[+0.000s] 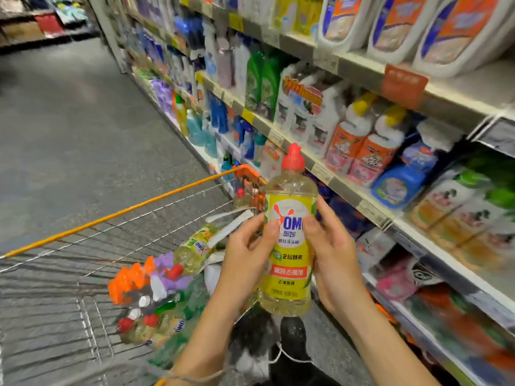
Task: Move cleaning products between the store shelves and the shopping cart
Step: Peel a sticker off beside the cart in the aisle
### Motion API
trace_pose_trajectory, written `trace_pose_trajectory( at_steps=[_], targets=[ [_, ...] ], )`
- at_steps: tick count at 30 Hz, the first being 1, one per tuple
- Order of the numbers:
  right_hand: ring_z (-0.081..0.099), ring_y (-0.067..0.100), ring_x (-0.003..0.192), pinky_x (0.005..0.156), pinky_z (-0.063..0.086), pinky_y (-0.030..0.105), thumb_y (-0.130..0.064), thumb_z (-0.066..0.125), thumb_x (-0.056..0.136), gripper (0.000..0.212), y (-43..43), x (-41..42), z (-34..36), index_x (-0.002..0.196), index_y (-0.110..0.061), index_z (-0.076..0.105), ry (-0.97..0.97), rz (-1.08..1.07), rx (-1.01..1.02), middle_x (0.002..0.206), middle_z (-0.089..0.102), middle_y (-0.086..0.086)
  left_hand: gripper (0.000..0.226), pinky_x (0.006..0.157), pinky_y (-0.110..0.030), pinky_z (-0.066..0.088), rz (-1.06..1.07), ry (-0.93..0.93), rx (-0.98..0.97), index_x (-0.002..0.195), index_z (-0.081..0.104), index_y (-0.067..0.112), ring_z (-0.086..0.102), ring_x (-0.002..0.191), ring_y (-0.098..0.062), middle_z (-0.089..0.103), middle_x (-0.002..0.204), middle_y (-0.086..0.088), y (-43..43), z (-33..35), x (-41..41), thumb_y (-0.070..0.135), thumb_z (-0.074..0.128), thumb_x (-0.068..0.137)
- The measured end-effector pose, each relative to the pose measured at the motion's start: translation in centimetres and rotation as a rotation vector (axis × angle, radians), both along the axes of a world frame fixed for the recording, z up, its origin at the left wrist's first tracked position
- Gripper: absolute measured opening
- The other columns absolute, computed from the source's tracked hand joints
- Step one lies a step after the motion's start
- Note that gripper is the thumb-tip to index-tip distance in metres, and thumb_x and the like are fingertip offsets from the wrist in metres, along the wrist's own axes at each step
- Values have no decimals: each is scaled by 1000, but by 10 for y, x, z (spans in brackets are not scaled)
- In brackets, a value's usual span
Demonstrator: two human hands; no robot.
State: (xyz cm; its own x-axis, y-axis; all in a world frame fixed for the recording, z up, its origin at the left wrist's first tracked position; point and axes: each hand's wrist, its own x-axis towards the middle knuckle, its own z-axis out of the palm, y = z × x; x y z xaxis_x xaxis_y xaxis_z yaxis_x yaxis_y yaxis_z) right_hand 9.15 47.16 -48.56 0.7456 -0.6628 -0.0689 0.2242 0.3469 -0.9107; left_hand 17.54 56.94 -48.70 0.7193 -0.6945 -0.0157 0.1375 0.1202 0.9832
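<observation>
I hold a clear yellow OMO dish-soap bottle (pixel 289 246) with a red cap upright in both hands, in front of the shelves. My left hand (pixel 245 252) grips its left side, thumb on the label. My right hand (pixel 331 246) grips its right side. Below and to the left is the wire shopping cart (pixel 111 218) with an orange rim. Inside it lie several cleaning bottles (pixel 161 291), among them another OMO bottle (pixel 195 249) lying on its side.
Store shelves (pixel 348 188) packed with detergent bottles and refill pouches run along the right, from near me into the distance. Grey aisle floor (pixel 69 121) stretches to the left of the cart. My dark shoes (pixel 289 338) show below the bottle.
</observation>
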Motion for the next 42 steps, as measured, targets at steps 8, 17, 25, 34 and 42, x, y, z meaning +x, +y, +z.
trace_pose_trajectory(
  at_steps=[8, 17, 25, 34, 42],
  targets=[
    [70, 19, 99, 73, 59, 30, -25, 63, 78, 55, -10, -124, 39, 132, -25, 54, -26, -326, -40, 115, 72, 2, 33, 75, -24, 55, -292, -76, -39, 109, 69, 14, 69, 94, -13, 73, 106, -5, -42, 27, -93, 40, 64, 88],
    [71, 15, 94, 70, 57, 25, -21, 60, 81, 60, -14, -282, 73, 139, -15, 48, -62, -610, -151, 112, 73, 4, 34, 81, -32, 55, -607, -139, -109, 100, 73, 28, 68, 94, -17, 74, 102, -4, -87, 59, -232, 50, 61, 77],
    [70, 16, 99, 75, 57, 26, -19, 60, 80, 58, -6, -448, 102, 137, -18, 51, -38, -794, -260, 114, 72, 5, 20, 70, -23, 55, -812, -82, -186, 103, 71, 26, 70, 88, -10, 75, 100, 0, -98, 90, -397, 35, 65, 86],
    [70, 16, 101, 76, 59, 28, -21, 60, 79, 37, 1, -589, 124, 114, -34, 57, -43, -932, -296, 107, 74, -6, 28, 70, -23, 55, -987, -109, -248, 108, 68, 22, 70, 93, -14, 74, 104, -2, -112, 115, -536, 32, 55, 85],
    [69, 22, 106, 80, 59, 33, -24, 60, 83, 56, -42, -649, 132, 138, -18, 50, -98, -1041, -294, 116, 71, 6, 32, 63, -15, 51, -1058, -152, -249, 106, 68, 17, 69, 83, -3, 75, 92, 7, -166, 132, -605, 33, 56, 81]
  ],
)
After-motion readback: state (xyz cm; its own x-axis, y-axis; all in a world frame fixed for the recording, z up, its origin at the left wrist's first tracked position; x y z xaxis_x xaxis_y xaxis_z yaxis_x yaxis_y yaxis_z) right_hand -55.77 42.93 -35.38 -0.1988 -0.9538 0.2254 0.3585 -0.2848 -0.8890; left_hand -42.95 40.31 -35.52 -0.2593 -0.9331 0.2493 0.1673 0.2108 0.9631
